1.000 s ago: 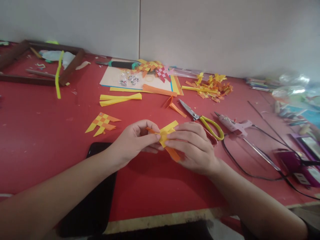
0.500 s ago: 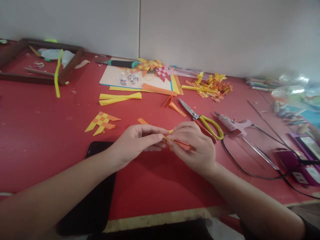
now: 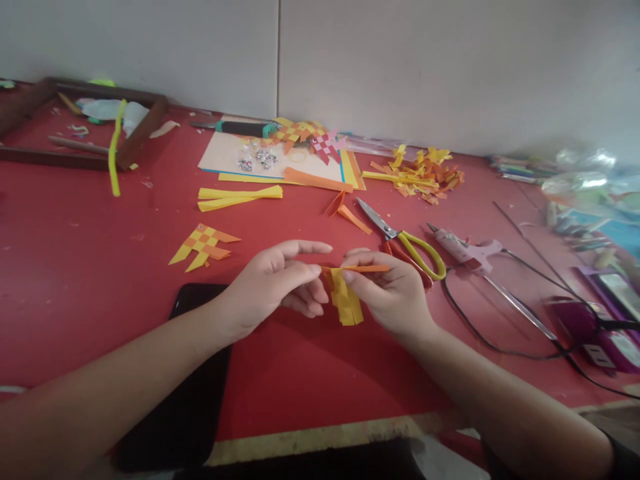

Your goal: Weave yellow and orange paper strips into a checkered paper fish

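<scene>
The folded yellow paper piece [image 3: 346, 303], edge-on half a second ago, now hangs flat above the bench [image 3: 300, 380], an orange strip [image 3: 373, 268] crossing its top. The right hand [image 3: 393, 290] pinches it. The left hand [image 3: 265, 283] has its index finger raised; its grip cannot be told. The turn apparently exposes the yellow ends for handling.

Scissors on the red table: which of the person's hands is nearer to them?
Right. The right hand is just on the near side of the scissors, close to their handles; the left hand is farther off, to their left.
</scene>
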Tool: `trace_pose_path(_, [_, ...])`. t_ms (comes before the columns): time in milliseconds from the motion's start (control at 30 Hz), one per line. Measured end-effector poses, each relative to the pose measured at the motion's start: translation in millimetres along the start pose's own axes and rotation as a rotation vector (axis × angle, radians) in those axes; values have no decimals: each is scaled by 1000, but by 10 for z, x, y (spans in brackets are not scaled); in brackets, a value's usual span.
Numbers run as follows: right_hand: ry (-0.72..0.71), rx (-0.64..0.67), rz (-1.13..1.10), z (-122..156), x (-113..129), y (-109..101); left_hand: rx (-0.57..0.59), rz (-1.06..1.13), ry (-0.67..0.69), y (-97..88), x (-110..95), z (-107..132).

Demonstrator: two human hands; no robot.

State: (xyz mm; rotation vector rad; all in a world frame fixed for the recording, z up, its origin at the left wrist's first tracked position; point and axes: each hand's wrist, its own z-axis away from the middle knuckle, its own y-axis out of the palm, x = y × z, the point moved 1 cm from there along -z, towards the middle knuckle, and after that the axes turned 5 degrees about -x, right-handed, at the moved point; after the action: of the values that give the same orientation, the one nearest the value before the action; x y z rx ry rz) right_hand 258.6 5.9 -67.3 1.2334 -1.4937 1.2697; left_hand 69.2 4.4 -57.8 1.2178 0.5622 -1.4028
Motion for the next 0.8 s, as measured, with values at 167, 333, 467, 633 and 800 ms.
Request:
trace_pose_path(167, [144,-32,-107,-5,-60,-11,-382,-624,681,-7,-69,126])
trace_pose_path(333, [161,36,-126,17,-28,3,-264,-900,851,12,-43,99])
trace_pose_path(467, [114,90,-130,27,28,19,-171,-796,628,13,-6,60])
trace_pose_path(633, [95,95,-118,25,40,36,-121,-647,427,13,-22,49])
trace_pose_path(800, [120,105,-173,27,16,49,-118,-616,405,1,-33,44])
